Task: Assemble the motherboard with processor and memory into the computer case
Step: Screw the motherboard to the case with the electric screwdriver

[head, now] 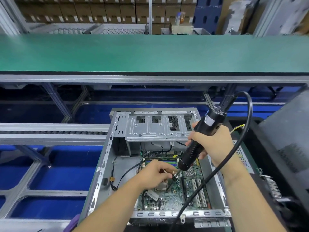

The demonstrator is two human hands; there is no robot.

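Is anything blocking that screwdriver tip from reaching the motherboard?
Nothing visible. The right hand holds the electric screwdriver tilted over the motherboard, while the left hand pinches something small at its tip.

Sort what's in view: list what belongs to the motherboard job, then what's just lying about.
In the job:
computer case
motherboard
electric screwdriver, gripped by the right hand
left hand, pinching at the bit tip

Lying about:
green conveyor belt
cardboard boxes
dark tower case, at right
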